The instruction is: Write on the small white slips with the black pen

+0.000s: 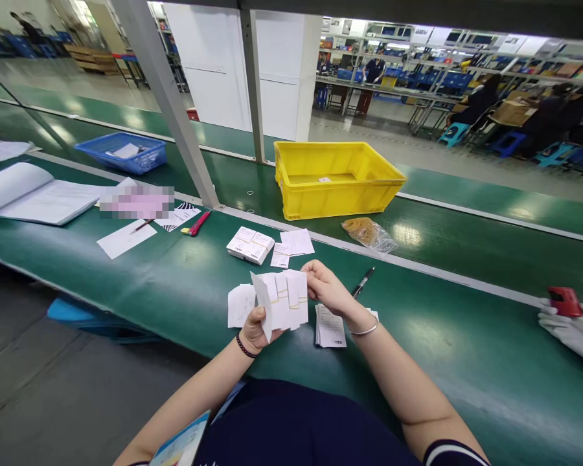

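Note:
My left hand grips a fan of white cards, several of them banded with thin yellow rubber bands. At the fan's right edge, the bent fingers of my right hand pinch the cards' upper corner. Partly behind the left hand lies a group of white cards on the green table. Under my right wrist sits a stack of printed cards, partly covered by the arm. Beyond the hands are a thick banded card stack, a small banded bundle and a white sheet.
A yellow bin stands behind the table edge, near a bag of rubber bands. A black pen lies right of my hand. Leftward are a red cutter, blue basket and open notebook. A co-worker's gloved hand holds a red object.

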`<state>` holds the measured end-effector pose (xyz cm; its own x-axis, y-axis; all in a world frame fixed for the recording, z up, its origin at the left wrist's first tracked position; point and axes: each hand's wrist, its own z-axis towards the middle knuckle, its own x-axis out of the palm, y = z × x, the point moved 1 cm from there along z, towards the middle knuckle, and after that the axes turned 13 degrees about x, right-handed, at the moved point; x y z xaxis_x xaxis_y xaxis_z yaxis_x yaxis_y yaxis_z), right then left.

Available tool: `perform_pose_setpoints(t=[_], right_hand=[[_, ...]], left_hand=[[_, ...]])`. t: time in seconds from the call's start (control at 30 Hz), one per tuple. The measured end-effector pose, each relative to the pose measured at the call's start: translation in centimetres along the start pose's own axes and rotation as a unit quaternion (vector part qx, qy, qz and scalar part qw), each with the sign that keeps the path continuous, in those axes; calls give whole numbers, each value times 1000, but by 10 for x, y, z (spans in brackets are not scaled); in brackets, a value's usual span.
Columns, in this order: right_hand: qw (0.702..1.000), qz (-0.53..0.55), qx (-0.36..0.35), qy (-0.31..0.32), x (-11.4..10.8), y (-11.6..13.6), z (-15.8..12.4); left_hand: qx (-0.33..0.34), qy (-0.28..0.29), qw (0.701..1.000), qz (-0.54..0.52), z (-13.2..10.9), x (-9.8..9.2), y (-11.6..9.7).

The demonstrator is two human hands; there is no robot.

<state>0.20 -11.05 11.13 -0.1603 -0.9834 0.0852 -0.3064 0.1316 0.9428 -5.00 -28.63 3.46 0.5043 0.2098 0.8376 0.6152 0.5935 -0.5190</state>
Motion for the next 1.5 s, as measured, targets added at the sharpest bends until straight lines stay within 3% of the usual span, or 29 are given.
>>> perform_pose_setpoints(t=[0.1,0.23,0.4,0.5,0.6,0.77,0.93,1.0,1.13,1.3,1.4,1.5], right_hand=[[998,43,43,31,4,3,1],[984,117,74,110,-1,2,-4],[977,176,30,117,-8,-4,-8],[985,127,-27,110,-16,-2,-9],[987,-24,-86,131,-23,9,-11],[927,-304,-148,161,-24,30,-15],[858,-444,-205,155,-8,42,-16],[823,-492,-237,155,1,44,-16],[772,-552,-259,181,11,45,-20],[765,-542,-324,124,10,50,-38],[797,-466,-384,7,5,51,-50],[852,-364,-339,-161,-5,41,-49]], left_hand=[[7,29,1000,-9,0,-5,6],[42,18,999,-19,-1,-15,-1],[60,-12,998,-2,-3,-20,-11],[20,-19,997,66,-2,-15,-18],[-51,-18,983,178,2,-4,-28],[-130,3,909,397,13,20,-45],[-117,14,746,655,24,33,-50],[-96,30,725,682,27,36,-48],[-71,54,794,602,30,38,-42],[-35,-54,853,518,31,31,-39],[-25,-107,891,441,30,23,-38],[-44,-136,941,306,27,16,-40]])
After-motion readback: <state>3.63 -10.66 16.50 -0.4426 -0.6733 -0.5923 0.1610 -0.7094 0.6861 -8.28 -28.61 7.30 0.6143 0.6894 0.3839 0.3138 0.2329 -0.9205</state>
